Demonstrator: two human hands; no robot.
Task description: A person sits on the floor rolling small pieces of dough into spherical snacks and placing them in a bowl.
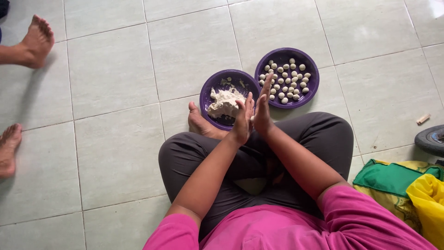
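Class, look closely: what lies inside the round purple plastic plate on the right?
The round purple plastic plate holds many small pale dough balls in one layer. The right hand, pressed against the left hand, covers its near-left edge, so anything there is hidden.

Person seated cross-legged on the floor [115,92], knees spread to 9 and 3 o'clock. Left hand [243,121] and right hand [262,109] pressed palm to palm above the lap, at 12 o'clock from the body. Just beyond them, the near plate [206,92] with a dough lump [224,103] in it. At its 2 o'clock, rims touching, the far plate [312,69] with many dough balls [286,79] in it. Own bare foot [200,124] lies at the near plate's 7 o'clock. Another person's feet [34,42] at the far 9–10 o'clock edge. Cloth bundle [397,183] at 4 o'clock beside the right knee, a wheel [430,139] just behind it.
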